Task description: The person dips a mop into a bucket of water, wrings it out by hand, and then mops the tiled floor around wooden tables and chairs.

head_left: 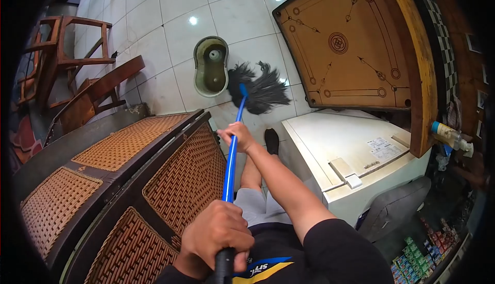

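A mop with a blue handle (230, 173) and dark strings (265, 90) runs from near my body to the tiled floor. My left hand (219, 232) is closed around the black grip (224, 266) at the handle's near end. Further down, my right hand (237, 135) wraps round the blue shaft. The strings lie spread on the tiles, close against the right side of a greenish mop bucket (197, 72). Murky water and a round wringer part show inside the bucket.
Woven-panel furniture (180, 181) stands close on my left, with wooden chairs (85, 42) beyond it. On my right are a white chest freezer (345, 134), a carrom board (309, 52) and a bottle (448, 134). My dark shoe (271, 140) is on the floor near the freezer.
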